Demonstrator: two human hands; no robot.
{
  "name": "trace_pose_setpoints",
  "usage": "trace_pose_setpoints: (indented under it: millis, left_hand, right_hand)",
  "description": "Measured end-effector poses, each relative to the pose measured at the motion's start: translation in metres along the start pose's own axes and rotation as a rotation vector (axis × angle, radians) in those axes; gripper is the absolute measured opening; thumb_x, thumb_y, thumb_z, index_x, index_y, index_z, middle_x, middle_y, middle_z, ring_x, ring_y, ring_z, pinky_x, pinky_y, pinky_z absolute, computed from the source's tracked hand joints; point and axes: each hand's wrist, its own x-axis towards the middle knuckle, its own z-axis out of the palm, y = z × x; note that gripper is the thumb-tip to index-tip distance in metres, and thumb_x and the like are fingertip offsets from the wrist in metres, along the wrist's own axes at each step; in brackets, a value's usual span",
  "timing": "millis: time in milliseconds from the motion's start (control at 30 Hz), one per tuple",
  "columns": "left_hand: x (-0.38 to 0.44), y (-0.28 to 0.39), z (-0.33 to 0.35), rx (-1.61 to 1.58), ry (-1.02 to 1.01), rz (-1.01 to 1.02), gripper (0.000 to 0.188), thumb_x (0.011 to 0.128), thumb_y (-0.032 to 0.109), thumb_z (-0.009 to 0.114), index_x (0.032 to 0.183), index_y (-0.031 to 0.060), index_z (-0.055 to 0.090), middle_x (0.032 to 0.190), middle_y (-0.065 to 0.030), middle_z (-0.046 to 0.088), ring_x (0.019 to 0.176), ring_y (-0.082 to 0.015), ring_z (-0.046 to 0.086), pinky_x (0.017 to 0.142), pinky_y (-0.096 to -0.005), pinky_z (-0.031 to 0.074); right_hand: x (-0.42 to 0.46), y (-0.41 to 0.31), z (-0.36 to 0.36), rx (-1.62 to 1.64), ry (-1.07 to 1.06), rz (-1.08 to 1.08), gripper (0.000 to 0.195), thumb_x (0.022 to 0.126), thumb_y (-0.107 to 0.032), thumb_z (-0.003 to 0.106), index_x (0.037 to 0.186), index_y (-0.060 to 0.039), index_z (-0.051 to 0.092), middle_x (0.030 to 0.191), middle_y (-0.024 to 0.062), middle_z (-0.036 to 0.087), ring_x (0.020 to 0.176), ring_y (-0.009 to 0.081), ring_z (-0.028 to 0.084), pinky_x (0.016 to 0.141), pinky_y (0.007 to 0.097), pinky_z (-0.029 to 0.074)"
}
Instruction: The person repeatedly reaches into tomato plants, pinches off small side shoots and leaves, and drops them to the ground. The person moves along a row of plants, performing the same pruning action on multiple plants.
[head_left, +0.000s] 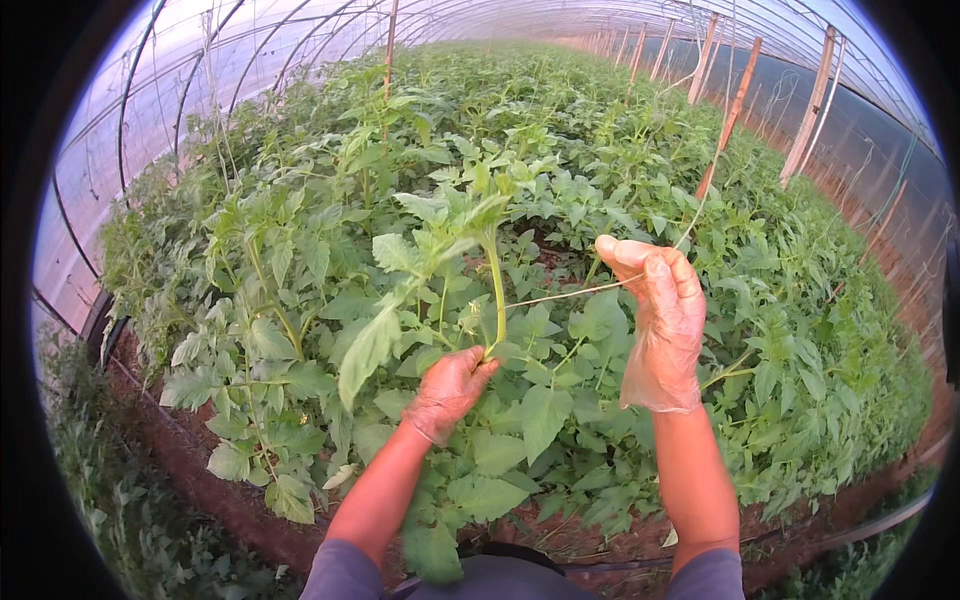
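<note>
A tomato plant stem (496, 289) rises upright before me, leafy at its top, with small yellow flowers (472, 319) beside it. My left hand (452, 390), in a thin clear plastic glove, grips the stem low down. Farther right, my right hand (664, 322), gloved alike, pinches a pale twine (570, 294) between thumb and fingers. From that pinch one length runs left to the stem, and another slants up and right past a wooden post. Whether the twine loops behind the stem is hidden.
Dense tomato foliage (795, 322) surrounds both hands. Wooden posts (810, 109) and hanging strings line the right side. Curved greenhouse ribs (127, 112) arch at the left. Reddish soil (180, 465) and a pale pipe-like strip (874, 532) lie near the lower edge.
</note>
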Motion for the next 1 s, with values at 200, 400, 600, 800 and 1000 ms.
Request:
trace_pose_setpoints:
  millis: [200,400,600,800,1000]
  left_hand:
    - [-0.015,-0.085,0.051,-0.022,-0.242,-0.084,0.039,0.091,0.006,0.070,0.130,0.0076,0.068,0.117,-0.0129,0.074,0.105,-0.0220,0.071,0.093,-0.0334,0.053]
    - [-0.006,-0.048,0.042,-0.129,-0.143,-0.078,0.058,0.090,-0.001,0.068,0.145,0.0102,0.055,0.133,-0.0141,0.066,0.111,-0.0232,0.068,0.095,-0.0342,0.054]
    - [-0.054,-0.036,0.026,0.103,0.138,-0.068,0.059,0.089,-0.001,0.070,0.144,0.0143,0.057,0.132,-0.0140,0.063,0.114,-0.0266,0.064,0.099,-0.0354,0.052]
    - [-0.151,-0.041,0.012,0.252,0.187,-0.186,0.057,0.087,0.002,0.070,0.142,0.0076,0.056,0.142,-0.0196,0.057,0.132,-0.0366,0.055,0.113,-0.0425,0.043]
    - [-0.206,-0.032,0.005,0.220,0.258,-0.376,0.056,0.091,0.001,0.064,0.146,0.0077,0.054,0.146,-0.0182,0.052,0.135,-0.0341,0.050,0.115,-0.0427,0.039]
  right_hand:
    - [-0.004,-0.005,0.014,-0.093,0.052,0.020,0.050,0.109,-0.037,0.048,0.147,-0.0051,0.049,0.132,0.0162,0.068,0.124,0.0233,0.063,0.108,0.0394,0.044]
    - [-0.071,-0.007,-0.016,-0.095,0.212,-0.009,0.047,0.108,-0.033,0.051,0.144,-0.0022,0.051,0.132,0.0160,0.067,0.123,0.0240,0.064,0.106,0.0386,0.047]
    - [-0.150,0.046,-0.094,-0.684,-0.024,0.163,0.062,0.099,-0.036,0.067,0.146,0.0012,0.050,0.146,0.0197,0.056,0.135,0.0315,0.054,0.116,0.0434,0.038]
    - [-0.212,0.107,-0.117,-0.576,-0.169,0.685,0.076,0.097,-0.049,0.067,0.147,0.0022,0.043,0.141,0.0190,0.058,0.128,0.0287,0.055,0.110,0.0405,0.041]
    - [-0.256,0.097,-0.028,-0.455,-0.782,0.852,0.066,0.096,-0.047,0.066,0.141,-0.0017,0.048,0.106,0.0249,0.062,0.100,0.0422,0.062,0.089,0.0479,0.051]
